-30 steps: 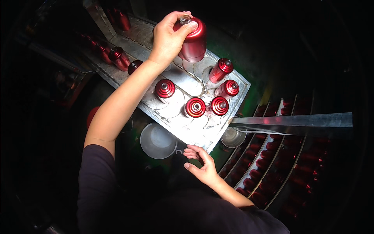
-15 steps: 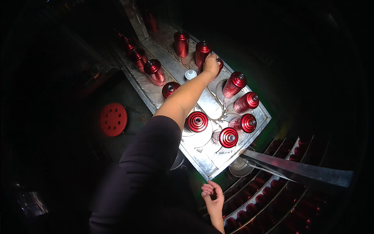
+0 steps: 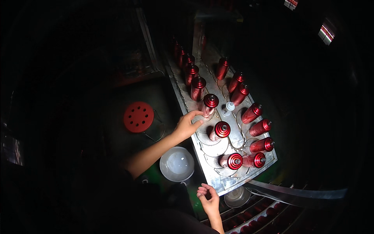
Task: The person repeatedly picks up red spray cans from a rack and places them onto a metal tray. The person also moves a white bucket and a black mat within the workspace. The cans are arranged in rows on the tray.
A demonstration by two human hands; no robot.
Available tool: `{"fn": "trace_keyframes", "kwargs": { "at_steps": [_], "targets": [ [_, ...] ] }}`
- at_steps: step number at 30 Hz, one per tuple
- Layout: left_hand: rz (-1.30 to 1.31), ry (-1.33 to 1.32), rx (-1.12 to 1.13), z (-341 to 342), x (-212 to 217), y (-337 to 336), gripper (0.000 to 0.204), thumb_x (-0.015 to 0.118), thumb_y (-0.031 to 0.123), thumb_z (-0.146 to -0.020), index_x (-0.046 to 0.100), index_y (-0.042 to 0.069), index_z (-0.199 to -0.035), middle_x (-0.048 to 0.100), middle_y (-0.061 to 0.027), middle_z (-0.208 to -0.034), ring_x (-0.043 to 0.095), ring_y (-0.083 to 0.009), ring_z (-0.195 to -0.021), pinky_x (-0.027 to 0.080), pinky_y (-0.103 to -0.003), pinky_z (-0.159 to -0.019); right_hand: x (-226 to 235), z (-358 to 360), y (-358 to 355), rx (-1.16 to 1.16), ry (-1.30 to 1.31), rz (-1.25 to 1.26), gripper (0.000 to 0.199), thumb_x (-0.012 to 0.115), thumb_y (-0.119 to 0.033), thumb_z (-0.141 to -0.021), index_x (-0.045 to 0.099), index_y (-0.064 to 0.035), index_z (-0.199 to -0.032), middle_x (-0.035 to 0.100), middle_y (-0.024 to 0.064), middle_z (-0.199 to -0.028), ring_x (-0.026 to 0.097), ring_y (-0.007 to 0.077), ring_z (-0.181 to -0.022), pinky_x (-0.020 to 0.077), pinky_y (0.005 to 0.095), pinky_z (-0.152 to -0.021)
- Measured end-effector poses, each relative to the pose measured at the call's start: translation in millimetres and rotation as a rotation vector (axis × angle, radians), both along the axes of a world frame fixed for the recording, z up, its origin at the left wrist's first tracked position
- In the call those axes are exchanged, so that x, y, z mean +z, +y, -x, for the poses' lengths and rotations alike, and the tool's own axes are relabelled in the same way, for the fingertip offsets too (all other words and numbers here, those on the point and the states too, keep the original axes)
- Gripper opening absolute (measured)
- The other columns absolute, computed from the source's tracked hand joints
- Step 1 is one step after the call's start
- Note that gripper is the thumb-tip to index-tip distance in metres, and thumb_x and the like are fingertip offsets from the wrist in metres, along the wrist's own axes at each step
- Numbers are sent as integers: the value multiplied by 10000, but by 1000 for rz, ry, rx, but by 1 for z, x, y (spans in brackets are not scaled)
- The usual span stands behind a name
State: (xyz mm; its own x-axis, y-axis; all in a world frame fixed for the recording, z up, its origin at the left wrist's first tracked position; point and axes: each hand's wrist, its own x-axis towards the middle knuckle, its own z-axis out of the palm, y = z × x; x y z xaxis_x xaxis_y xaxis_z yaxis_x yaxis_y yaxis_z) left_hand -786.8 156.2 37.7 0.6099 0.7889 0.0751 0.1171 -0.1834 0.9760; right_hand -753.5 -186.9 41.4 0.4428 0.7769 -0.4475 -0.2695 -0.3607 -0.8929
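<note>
Red bobbin (image 3: 210,105) is being reached for by the open left hand (image 3: 187,125), just right of its fingertips; the right hand (image 3: 208,198) is being held loosely curled, empty, near the metal tray (image 3: 218,184).

Factory floor, dim production-line station: a long metal conveyor table (image 3: 218,177) runs from centre frame to the top, carrying two rows of identical red metal canisters (image 3: 222,129) seated in curved guide slots. More red canisters sit in racked lanes (image 3: 253,222) at lower right; a red perforated stool (image 3: 138,116) and a work lamp (image 3: 178,163) stand left of the line
</note>
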Motion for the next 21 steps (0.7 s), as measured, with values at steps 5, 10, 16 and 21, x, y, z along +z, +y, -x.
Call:
{"fn": "trace_keyframes", "kwargs": {
  "at_steps": [5, 10, 16, 21],
  "targets": [
    [299, 177, 412, 343, -96, -64, 230, 690, 34, -889, 644, -9, -1110, 703, -127, -1091, 670, -217, -1049, 510, -328, -936, 16, 146, 31, 187, -97, -34, 403, 725, -17, -842, 610, 33, -1225, 691, 104, -1061, 670, 151, -968, 540, 296, -894],
    [393, 243, 608, 584, -91, -137, 197, 712, 54, -890, 674, -13, -1072, 702, -81, -997, 661, -160, -919, 521, -299, -849, 20, 292, 87, 387, -179, -57, 384, 722, -46, -852, 634, -8, -1224, 706, 74, -1037, 668, 124, -958, 547, 279, -803],
    [507, 104, 722, 776, -108, -194, 197, 688, 85, -901, 672, -4, -1076, 686, -49, -955, 639, -127, -900, 504, -270, -816, 71, 502, 157, 898, -282, -146, 441, 694, -114, -859, 597, -22, -1278, 685, 182, -1132, 683, 272, -1018, 550, 361, -843],
    [543, 103, 911, 883, -92, -195, 258, 683, 151, -912, 653, 15, -1129, 661, -44, -994, 606, -150, -921, 485, -318, -825, 95, 640, 195, 1217, -293, -366, 451, 670, -87, -851, 588, -11, -1288, 668, 204, -1178, 684, 312, -1016, 559, 381, -879]
  ]
}}
